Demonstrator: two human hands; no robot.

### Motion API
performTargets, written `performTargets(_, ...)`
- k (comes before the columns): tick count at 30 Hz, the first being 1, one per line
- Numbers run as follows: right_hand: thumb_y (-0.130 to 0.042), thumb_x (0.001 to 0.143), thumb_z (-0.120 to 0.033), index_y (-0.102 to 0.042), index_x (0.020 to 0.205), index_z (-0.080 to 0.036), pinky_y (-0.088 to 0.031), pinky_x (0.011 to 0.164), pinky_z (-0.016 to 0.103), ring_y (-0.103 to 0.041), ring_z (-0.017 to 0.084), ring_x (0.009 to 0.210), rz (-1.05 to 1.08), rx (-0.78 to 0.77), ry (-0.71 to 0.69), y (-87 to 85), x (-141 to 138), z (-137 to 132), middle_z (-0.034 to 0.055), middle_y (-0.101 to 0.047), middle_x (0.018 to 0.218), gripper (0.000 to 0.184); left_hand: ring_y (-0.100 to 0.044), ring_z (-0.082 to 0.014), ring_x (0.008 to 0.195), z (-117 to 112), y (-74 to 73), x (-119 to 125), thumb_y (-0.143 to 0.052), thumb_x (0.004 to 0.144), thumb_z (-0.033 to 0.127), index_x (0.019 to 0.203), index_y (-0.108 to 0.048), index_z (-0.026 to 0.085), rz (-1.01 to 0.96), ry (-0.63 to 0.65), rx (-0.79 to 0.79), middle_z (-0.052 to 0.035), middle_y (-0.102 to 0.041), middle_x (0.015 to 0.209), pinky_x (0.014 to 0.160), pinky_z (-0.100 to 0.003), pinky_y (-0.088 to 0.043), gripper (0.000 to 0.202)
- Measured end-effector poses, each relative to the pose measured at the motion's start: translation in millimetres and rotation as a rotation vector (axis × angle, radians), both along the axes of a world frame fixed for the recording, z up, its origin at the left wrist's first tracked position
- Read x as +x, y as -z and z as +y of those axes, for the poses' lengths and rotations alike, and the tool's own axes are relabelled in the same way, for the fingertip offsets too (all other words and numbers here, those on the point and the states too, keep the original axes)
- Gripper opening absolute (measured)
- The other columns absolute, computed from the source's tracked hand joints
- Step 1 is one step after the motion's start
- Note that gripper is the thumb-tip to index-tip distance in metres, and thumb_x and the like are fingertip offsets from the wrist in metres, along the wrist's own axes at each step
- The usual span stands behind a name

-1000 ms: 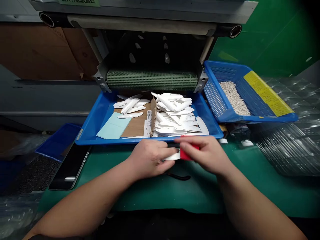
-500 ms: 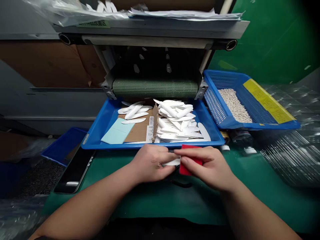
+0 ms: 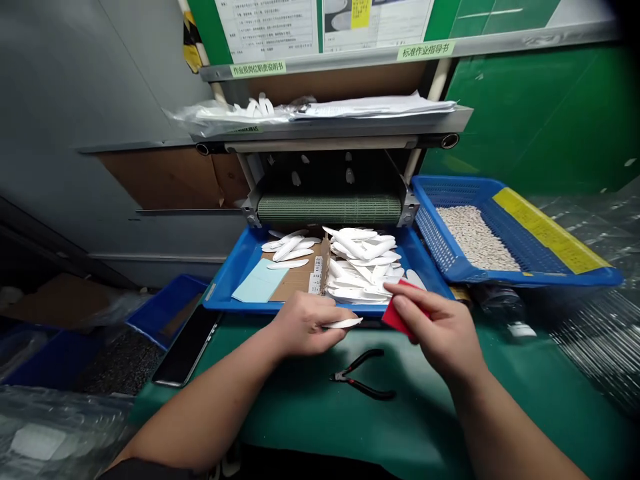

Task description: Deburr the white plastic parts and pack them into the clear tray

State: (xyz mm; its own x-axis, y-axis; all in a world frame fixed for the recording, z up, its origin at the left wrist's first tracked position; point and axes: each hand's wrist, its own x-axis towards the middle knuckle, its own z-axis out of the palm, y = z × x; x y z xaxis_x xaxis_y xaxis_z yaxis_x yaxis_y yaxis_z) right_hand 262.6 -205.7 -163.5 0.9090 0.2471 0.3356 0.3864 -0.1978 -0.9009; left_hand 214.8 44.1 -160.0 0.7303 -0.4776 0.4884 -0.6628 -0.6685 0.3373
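Left hand (image 3: 305, 325) pinches white oval blank (image 3: 345, 323); right hand (image 3: 440, 327) grips red pad (image 3: 401, 318).
Blank looks thin, light, possibly brittle; hold flat faces, close to the fingers.

Reading off my feed, lol: the green label (image 3: 257, 69) on the rail says 作业员岗位职责说明书, and the green label (image 3: 425, 50) further right says 标准作业指导书. The posted sheets (image 3: 320, 27) above them have print too small for me, same with the little green tag (image 3: 247, 129) on the shelf edge.
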Motion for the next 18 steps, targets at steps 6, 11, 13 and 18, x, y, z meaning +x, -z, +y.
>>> performTargets(6,-0.064,0.093,-0.042,-0.081,0.116,-0.028,-0.057,0.088,0.038,-0.072,0.025,0.096,-0.024,-0.248,-0.047,0.2,4,0,0.0026,-0.075,0.108,0.032,-0.067,-0.0081,0.069,-6,-2.6,-7,-0.064,0.089,0.022,0.102,-0.078,0.025,-0.093,-0.022,-0.202,0.0009,-0.075,0.079,0.063,-0.021,-0.046,0.019)
performTargets(11,-0.064,0.092,-0.045,-0.079,0.117,-0.033,-0.054,0.096,0.035,-0.070,0.021,0.108,-0.081,-0.165,0.120,8.6,19,-7,-0.0050,-0.073,0.114,0.031,-0.056,-0.0059,0.059,22,-38.9,8,-0.058,0.096,0.049,0.107,-0.074,0.023,0.020,-0.460,-0.561,0.0052,-0.062,0.063,0.066,-0.019,-0.047,0.032)
performTargets(13,-0.062,0.094,-0.046,-0.079,0.118,-0.031,-0.054,0.094,0.034,-0.071,0.020,0.104,-0.090,-0.152,0.047,9.3,15,-5,-0.0043,-0.074,0.113,0.033,-0.064,-0.0079,0.072,42,-51.4,27,-0.045,0.097,0.059,0.114,-0.065,0.026,0.154,-0.559,-0.429,0.0035,-0.068,0.079,0.072,-0.019,-0.049,0.043)
performTargets(18,-0.058,0.095,-0.046,-0.080,0.116,-0.028,-0.055,0.088,0.039,-0.072,0.022,0.093,-0.090,-0.217,-0.035,12.5,10,5,-0.0021,-0.075,0.106,0.036,-0.064,-0.0188,0.090,93,-43.4,83,-0.030,0.098,0.050,0.105,-0.062,0.026,0.387,-0.745,0.300,-0.0051,-0.073,0.104,0.073,-0.025,-0.043,0.040)
